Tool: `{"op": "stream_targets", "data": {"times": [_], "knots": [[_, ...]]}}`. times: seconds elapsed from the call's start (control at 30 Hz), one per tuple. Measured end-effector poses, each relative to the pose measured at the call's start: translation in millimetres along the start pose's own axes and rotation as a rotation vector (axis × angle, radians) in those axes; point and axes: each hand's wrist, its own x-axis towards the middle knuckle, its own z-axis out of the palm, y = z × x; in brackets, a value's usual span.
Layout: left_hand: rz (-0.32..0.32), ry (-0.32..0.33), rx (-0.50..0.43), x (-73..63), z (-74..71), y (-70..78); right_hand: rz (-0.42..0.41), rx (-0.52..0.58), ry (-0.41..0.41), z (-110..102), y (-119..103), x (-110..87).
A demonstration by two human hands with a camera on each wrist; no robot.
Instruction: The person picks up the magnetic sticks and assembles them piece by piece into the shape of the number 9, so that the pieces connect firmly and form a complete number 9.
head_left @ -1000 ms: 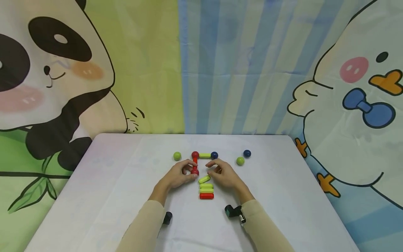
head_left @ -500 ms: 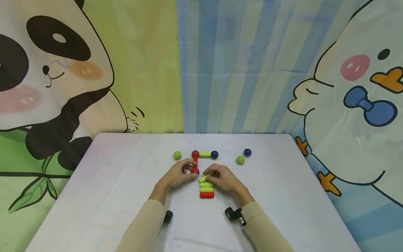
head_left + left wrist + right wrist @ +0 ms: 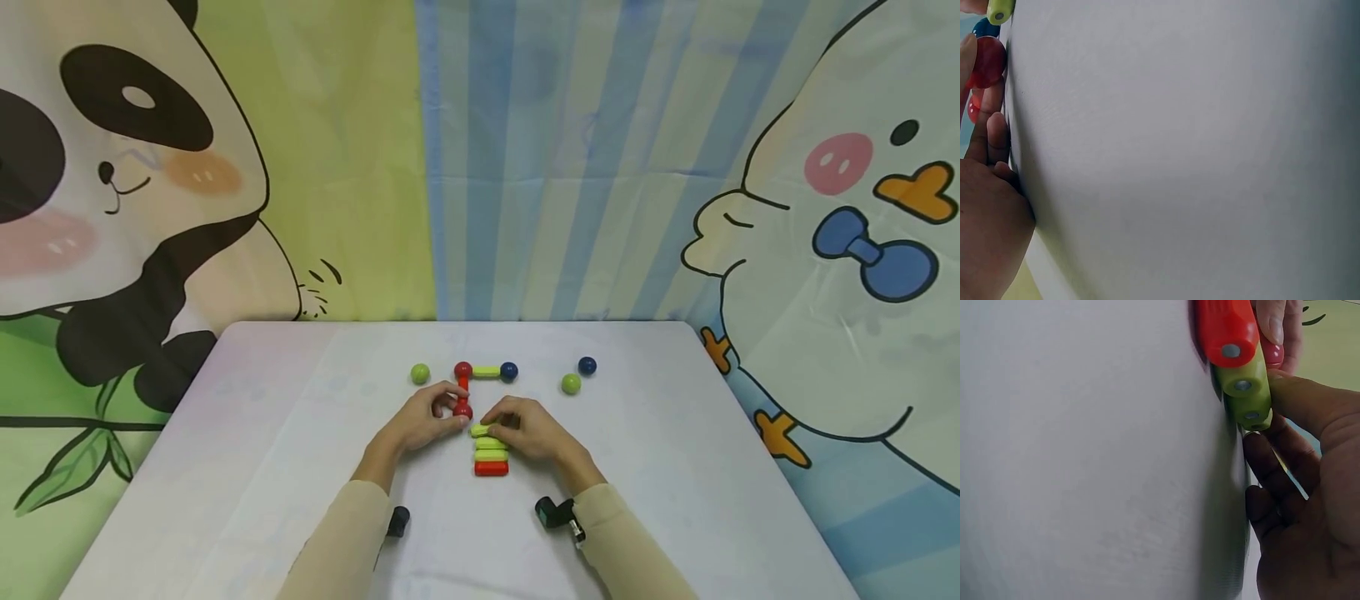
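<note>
My left hand (image 3: 420, 419) holds the near red ball (image 3: 462, 410) between thumb and fingers; the left wrist view shows this red ball (image 3: 990, 61) close up. A red stick (image 3: 463, 386) runs from it to a far red ball (image 3: 462, 370). From there a yellow-green stick (image 3: 486, 372) reaches a dark blue ball (image 3: 509, 372). My right hand (image 3: 531, 427) pinches a loose yellow-green stick (image 3: 478, 431), its left end close to the near red ball. Its other end is hidden by the fingers.
Just below lie two more yellow-green sticks (image 3: 491, 455) and a red stick (image 3: 491, 469), side by side; metal discs show on their ends. A green ball (image 3: 420, 373) is at left. Another green ball (image 3: 571, 383) and a blue ball (image 3: 587, 366) lie at right.
My right hand has come down and left onto the slanted yellow-green stick and now pinches it. That stick has shifted slightly left toward the near red ball. My left hand stays in place.
</note>
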Motion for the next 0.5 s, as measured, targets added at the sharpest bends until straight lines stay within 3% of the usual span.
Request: {"op": "stream_targets", "data": {"times": [0.2, 0.5], "knots": [[0.009, -0.005, -0.001, 2.0, -0.1, -0.3, -0.001, -0.015, -0.002, -3.3, -0.4, 0.3], [-0.044, 0.007, 0.004, -0.1, 1.3, 2.2, 0.015, -0.004, -0.036, -3.2, 2.3, 1.6]]}}
